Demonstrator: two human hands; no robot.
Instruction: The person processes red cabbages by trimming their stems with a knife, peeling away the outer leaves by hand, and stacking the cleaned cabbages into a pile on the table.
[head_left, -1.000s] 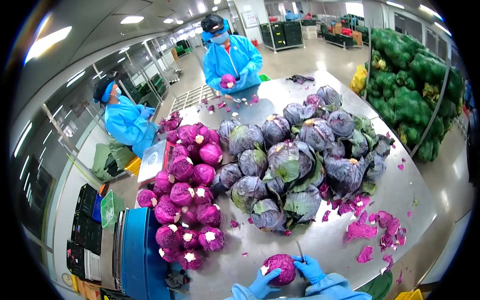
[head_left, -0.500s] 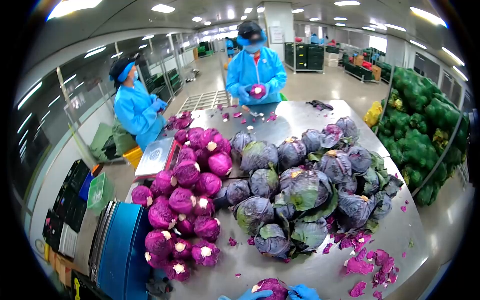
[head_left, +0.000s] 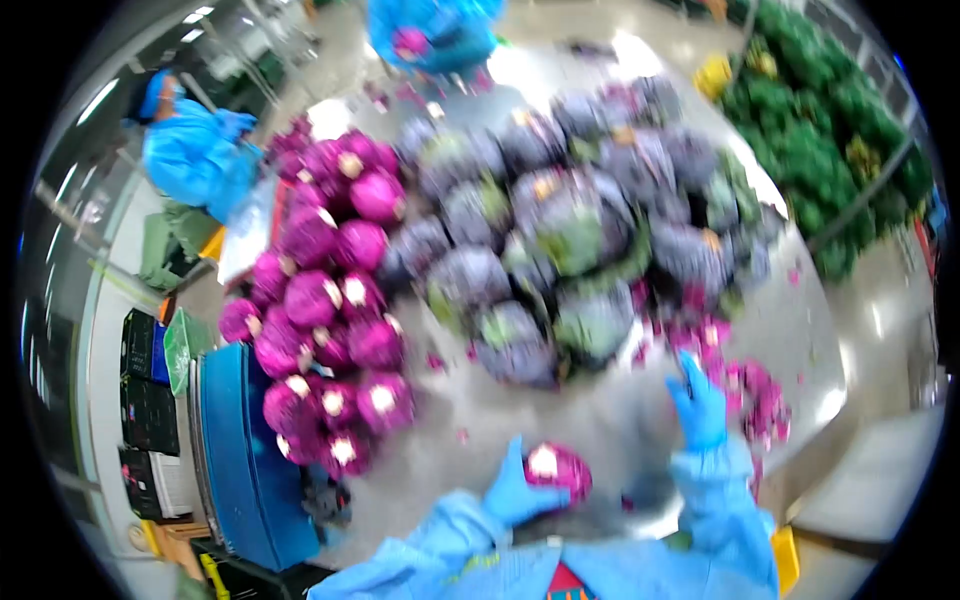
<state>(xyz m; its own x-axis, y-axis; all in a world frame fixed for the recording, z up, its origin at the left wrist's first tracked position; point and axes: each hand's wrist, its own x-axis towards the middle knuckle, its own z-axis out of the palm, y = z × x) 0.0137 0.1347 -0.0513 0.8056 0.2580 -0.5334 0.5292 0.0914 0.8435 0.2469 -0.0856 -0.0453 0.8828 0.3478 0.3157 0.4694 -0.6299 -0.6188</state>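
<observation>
My left hand (head_left: pixel 515 490), in a blue glove, grips a trimmed red cabbage (head_left: pixel 562 474) from its left side, low over the near part of the steel table. The cabbage's pale cut stem faces up and left. Off to the right, my right hand (head_left: pixel 698 405) reaches forward with fingers apart, blurred by motion. Nearest to it are loose purple leaves (head_left: pixel 755 395) on the tabletop. Just beyond lies a heap of untrimmed red cabbages (head_left: pixel 590 320) with dull outer leaves. Shiny trimmed cabbages (head_left: pixel 312 300) are piled on the left.
The steel table (head_left: pixel 450 440) carries both piles. A scale (head_left: pixel 248 235) stands at its left edge, near blue bins (head_left: pixel 235 450). Green net sacks (head_left: pixel 820 130) stack up on the right. One co-worker (head_left: pixel 435 35) holds a cabbage across the table; another (head_left: pixel 195 150) stands at the left.
My view has tilted down, bringing my sleeves into sight. My right hand has moved away from the cabbage, forward and right to the loose leaves. My left hand still holds the cabbage.
</observation>
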